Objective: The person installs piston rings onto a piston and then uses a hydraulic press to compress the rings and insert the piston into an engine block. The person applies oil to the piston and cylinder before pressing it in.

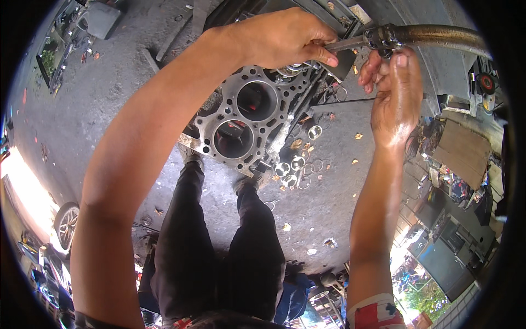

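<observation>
My left hand (293, 38) is closed round a slim metal rod (349, 44), thumb and fingers pressed together on it. The rod's far end meets a dark clamp (383, 37) at the end of a brown, worn hose (438, 36), which runs off to the right. Just under the clamp, my right hand (397, 90) has its fingers curled, with thumb and fingertips at the clamp's lower side. The exact contact there is partly hidden. Below my left hand stands a bare engine block (226, 112) with two large round cylinder bores showing.
Loose metal rings (315, 132) and dry leaves lie on the grey floor (318, 225) right of the block. A cardboard sheet (463, 147) is at the right. At the left rim stands a car wheel (67, 226). My legs (192, 241) are close to the block.
</observation>
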`<state>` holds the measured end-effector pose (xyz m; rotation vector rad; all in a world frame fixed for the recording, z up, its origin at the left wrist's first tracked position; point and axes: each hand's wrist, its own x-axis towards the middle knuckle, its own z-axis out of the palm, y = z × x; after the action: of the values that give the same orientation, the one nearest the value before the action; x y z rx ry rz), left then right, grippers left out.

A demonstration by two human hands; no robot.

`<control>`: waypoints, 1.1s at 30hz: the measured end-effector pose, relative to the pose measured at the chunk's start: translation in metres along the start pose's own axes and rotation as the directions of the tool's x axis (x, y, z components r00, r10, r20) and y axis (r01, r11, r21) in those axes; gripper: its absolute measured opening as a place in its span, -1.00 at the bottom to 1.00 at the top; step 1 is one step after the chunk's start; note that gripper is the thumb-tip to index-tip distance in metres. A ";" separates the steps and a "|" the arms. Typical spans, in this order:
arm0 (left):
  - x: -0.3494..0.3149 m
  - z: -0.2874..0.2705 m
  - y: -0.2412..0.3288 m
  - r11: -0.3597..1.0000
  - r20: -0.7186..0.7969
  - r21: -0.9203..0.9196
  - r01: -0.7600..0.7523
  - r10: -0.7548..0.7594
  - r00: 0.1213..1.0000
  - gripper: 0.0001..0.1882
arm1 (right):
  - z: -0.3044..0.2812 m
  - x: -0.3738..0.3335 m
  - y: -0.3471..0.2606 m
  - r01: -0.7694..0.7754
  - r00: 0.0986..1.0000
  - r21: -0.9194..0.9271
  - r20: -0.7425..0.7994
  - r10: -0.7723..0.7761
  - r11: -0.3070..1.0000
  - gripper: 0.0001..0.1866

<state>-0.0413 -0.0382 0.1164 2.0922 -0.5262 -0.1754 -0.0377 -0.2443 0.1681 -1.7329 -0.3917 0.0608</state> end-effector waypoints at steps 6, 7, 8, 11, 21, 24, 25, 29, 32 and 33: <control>-0.001 0.003 0.000 0.997 -0.028 -0.063 0.037 -0.038 0.999 -0.67 | -0.001 0.004 0.002 -0.056 0.993 0.114 0.111 0.043 0.992 -0.49; -0.005 0.006 -0.001 0.995 -0.064 -0.076 0.058 -0.063 0.996 -0.64 | -0.003 0.005 0.000 -0.145 0.973 0.247 0.211 0.093 0.958 -0.51; -0.010 0.010 -0.005 0.996 -0.127 -0.088 0.027 -0.038 0.991 -0.62 | -0.004 0.004 -0.002 -0.243 0.962 0.322 0.201 0.185 0.915 -0.52; -0.040 0.030 -0.023 0.986 -0.472 -0.164 -0.011 -0.069 0.879 -0.56 | -0.002 0.000 -0.006 -0.252 0.968 0.187 0.059 0.246 0.949 -0.56; -0.154 0.156 -0.073 0.699 -0.757 0.183 0.691 -0.348 0.552 -0.42 | -0.001 0.003 -0.016 -0.355 0.933 0.192 0.128 0.335 0.915 -0.46; -0.153 0.165 -0.077 0.650 -0.742 0.203 0.732 -0.385 0.548 -0.42 | -0.015 0.002 -0.011 -0.344 0.930 0.122 0.183 0.320 0.931 -0.45; -0.153 0.165 -0.077 0.638 -0.759 0.216 0.739 -0.366 0.539 -0.42 | -0.017 0.002 -0.005 -0.323 0.943 0.076 0.114 0.313 0.944 -0.50; -0.149 0.164 -0.076 0.614 -0.778 0.253 0.747 -0.330 0.535 -0.42 | 0.000 -0.004 0.046 -0.069 0.981 -0.132 0.171 0.091 0.989 -0.76; -0.147 0.164 -0.074 0.578 -0.753 0.238 0.781 -0.398 0.524 -0.38 | 0.016 0.000 0.083 0.242 0.922 -0.426 0.382 -0.070 0.871 -0.66; -0.146 0.164 -0.072 0.574 -0.747 0.227 0.787 -0.415 0.519 -0.37 | 0.019 0.003 0.092 0.296 0.891 -0.407 0.444 -0.097 0.864 -0.61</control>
<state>-0.2039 -0.0672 -0.0454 2.6368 0.7532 0.3111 -0.0190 -0.2388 0.0759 -2.1459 -0.9654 0.1956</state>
